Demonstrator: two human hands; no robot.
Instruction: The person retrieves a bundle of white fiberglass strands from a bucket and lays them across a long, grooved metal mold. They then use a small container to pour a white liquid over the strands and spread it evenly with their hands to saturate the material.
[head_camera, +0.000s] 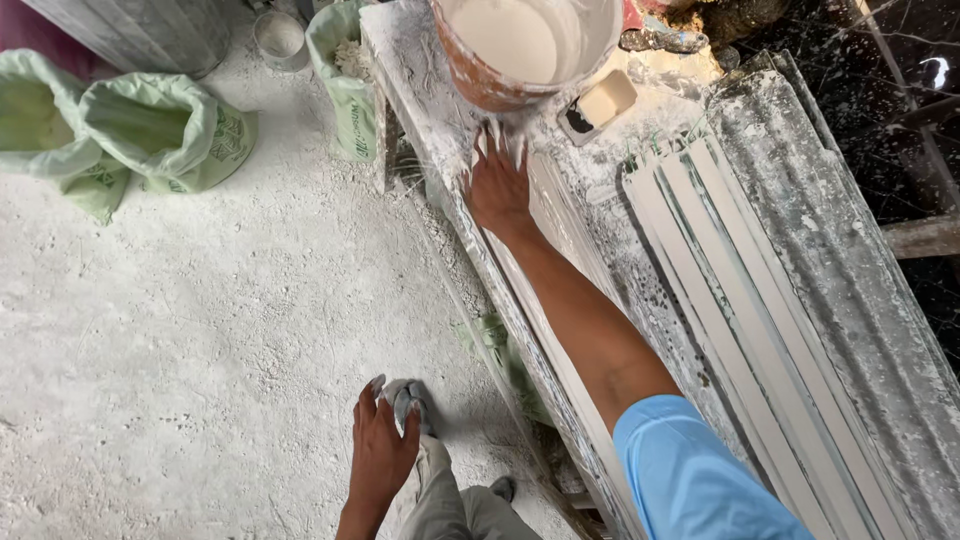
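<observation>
Right hand: the right hand (497, 185) lies flat and open, fingers spread and white with plaster, pressing on the long white moulding strip (560, 300) on the bench (420, 90); it grips nothing
Left hand: the left hand (382, 450) hangs loose and empty beside the leg, fingers relaxed, above the dusty floor (200, 330)
Strip: runs lengthwise along the near edge of the bench, its far end under the fingertips, just below the bucket (520, 45) of white plaster
Nearby: a small scraper (600, 103) rests just right of the bucket; a stack of finished white strips (750, 330) lies further right; green sacks (150, 135) sit on the floor
Step in hand: smoothing the wet surface by palm, by the look of it
Next move: probably an even stroke along the strip, with light, steady pressure so the soft surface is not dented
</observation>
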